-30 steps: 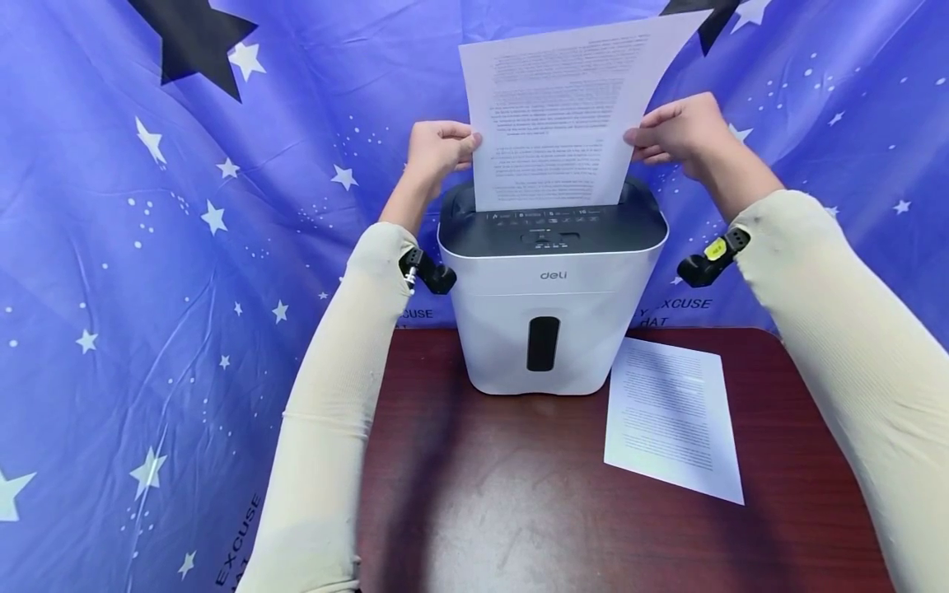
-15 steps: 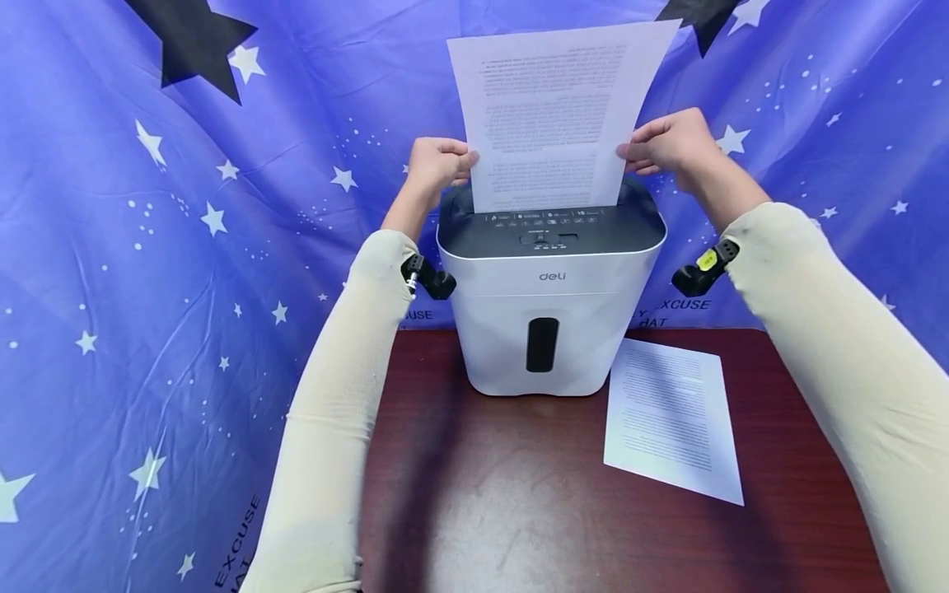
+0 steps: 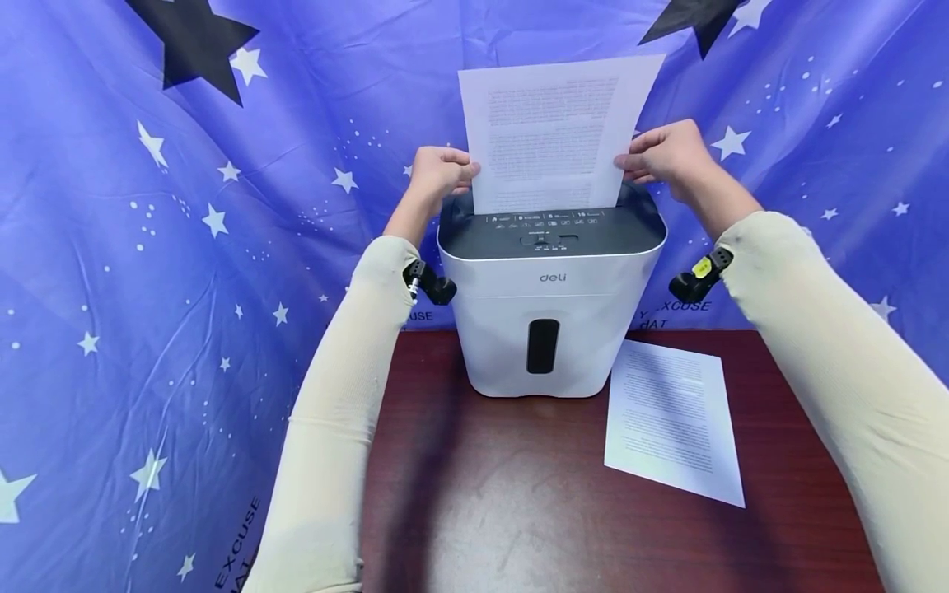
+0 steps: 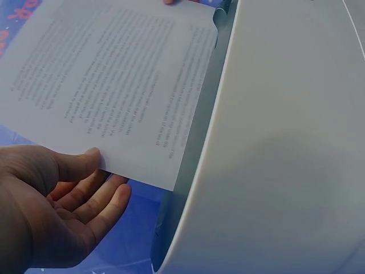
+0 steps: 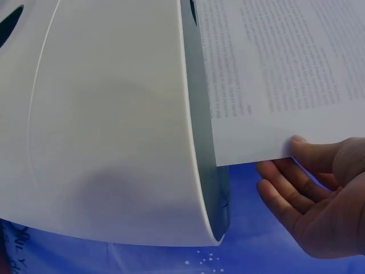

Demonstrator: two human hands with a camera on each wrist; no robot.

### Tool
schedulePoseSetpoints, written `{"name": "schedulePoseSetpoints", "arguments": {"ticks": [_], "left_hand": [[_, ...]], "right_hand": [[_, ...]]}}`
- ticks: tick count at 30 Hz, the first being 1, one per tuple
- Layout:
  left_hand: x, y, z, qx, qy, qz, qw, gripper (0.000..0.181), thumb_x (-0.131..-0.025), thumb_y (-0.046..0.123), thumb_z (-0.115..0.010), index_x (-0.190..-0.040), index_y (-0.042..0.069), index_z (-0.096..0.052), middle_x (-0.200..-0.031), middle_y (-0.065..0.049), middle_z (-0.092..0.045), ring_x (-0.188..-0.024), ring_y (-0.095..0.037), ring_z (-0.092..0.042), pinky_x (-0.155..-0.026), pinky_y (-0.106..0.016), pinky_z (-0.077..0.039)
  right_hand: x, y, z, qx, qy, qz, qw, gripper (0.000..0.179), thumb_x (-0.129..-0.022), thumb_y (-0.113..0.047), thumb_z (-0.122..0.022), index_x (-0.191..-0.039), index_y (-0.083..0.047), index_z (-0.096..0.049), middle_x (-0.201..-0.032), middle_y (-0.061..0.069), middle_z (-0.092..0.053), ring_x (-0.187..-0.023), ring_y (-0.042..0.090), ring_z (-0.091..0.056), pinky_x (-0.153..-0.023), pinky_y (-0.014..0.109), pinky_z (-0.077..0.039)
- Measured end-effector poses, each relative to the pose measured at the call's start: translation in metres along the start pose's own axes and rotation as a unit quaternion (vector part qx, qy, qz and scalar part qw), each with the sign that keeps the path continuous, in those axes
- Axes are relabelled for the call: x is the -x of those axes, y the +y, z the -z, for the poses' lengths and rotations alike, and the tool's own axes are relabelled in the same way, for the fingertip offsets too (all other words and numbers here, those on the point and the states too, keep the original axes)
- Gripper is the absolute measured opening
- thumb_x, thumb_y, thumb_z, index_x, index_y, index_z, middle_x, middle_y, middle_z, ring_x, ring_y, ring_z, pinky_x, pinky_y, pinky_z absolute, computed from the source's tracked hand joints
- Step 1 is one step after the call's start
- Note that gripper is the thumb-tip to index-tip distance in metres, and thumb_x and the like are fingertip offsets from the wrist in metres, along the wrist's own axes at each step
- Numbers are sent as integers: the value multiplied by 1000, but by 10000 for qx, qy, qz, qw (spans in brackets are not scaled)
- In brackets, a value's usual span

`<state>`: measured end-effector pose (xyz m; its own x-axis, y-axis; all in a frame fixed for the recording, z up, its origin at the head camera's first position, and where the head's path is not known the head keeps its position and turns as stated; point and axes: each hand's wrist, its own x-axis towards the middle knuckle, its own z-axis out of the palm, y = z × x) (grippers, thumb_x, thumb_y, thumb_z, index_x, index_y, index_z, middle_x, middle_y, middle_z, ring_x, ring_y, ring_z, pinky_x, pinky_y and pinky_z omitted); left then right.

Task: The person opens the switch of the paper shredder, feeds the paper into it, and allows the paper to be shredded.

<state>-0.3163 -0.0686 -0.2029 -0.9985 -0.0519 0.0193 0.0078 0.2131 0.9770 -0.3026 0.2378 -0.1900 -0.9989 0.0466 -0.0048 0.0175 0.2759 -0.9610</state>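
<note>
A printed sheet of paper [image 3: 549, 132] stands upright in the top slot of a white paper shredder [image 3: 497, 329] with a dark grey top. My left hand [image 3: 439, 175] pinches the sheet's left edge between thumb and fingers, a little above the slot. On the opposite edge my right hand [image 3: 662, 156] pinches it at about the same height. Both wrist views show a thumb on the paper's face with the fingers behind its edge. The sheet's lower end is hidden inside the shredder.
A second printed sheet [image 3: 675, 420] lies flat on the dark red wooden table [image 3: 519, 494], right of the shredder. A blue curtain [image 3: 148, 288] with stars hangs behind and to the left, close to the hands.
The upright sheet has sunk lower into the shredder, its top edge coming down. Both hands have moved down with it, still pinching its edges. The sheet on the table has stayed put.
</note>
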Motion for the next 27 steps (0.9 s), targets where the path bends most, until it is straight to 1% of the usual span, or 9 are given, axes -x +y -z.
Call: {"name": "schedulePoseSetpoints", "arguments": {"ticks": [5, 7, 12, 14, 19, 27], "left_hand": [[-3, -5, -1, 131, -2, -46, 9999, 27, -93, 2, -72, -120, -3, -72, -124, -18, -72, -107, -26, -74, -95, -31, -59], [-4, -7, -2, 203, 16, -99, 9997, 27, -92, 1, -72, -119, -4, -72, -120, -17, -73, -103, -25, -74, -95, -32, -59], [-3, -9, -3, 180, 82, -261, 9995, 26, -93, 2, -72, -118, -5, -72, -117, -17, -73, -99, -23, -74, -94, -33, -60], [-2, -9, -2, 173, 84, -274, 9994, 26, -93, 2, -72, -118, -4, -72, -120, -18, -73, -100, -23, -74, -95, -33, -60], [-1, -7, -2, 259, 60, -317, 9991, 25, -93, 2, -72, -117, -5, -72, -118, -17, -73, -98, -23, -74, -96, -34, -59], [0, -10, -2, 359, 42, -423, 9985, 25, -92, -1, -71, -117, -8, -71, -117, -20, -72, -99, -27, -74, -95, -35, -60]], "right_hand": [[0, 2, -2, 0, -17, 28, 10000, 31, -91, -1, -73, -65, -16, -69, -57, -9, -67, -53, 7, -68, -53, 19, -57], [0, 3, -3, 49, -6, 36, 10000, 32, -91, -1, -73, -64, -17, -68, -57, -9, -66, -53, 6, -68, -53, 19, -57], [1, 3, -4, 145, 54, 95, 9998, 31, -91, -2, -74, -64, -17, -69, -57, -10, -66, -53, 6, -67, -53, 18, -57], [1, 4, -5, 209, 82, 122, 9997, 31, -91, -4, -74, -63, -18, -69, -57, -11, -66, -54, 6, -67, -53, 18, -57], [1, 3, -5, 320, 128, 176, 9993, 32, -92, -4, -73, -63, -19, -70, -57, -12, -66, -55, 5, -67, -53, 18, -56], [0, 5, -7, 280, 204, 215, 9992, 32, -90, -1, -74, -64, -18, -69, -57, -11, -65, -54, 6, -65, -53, 18, -57]]}}
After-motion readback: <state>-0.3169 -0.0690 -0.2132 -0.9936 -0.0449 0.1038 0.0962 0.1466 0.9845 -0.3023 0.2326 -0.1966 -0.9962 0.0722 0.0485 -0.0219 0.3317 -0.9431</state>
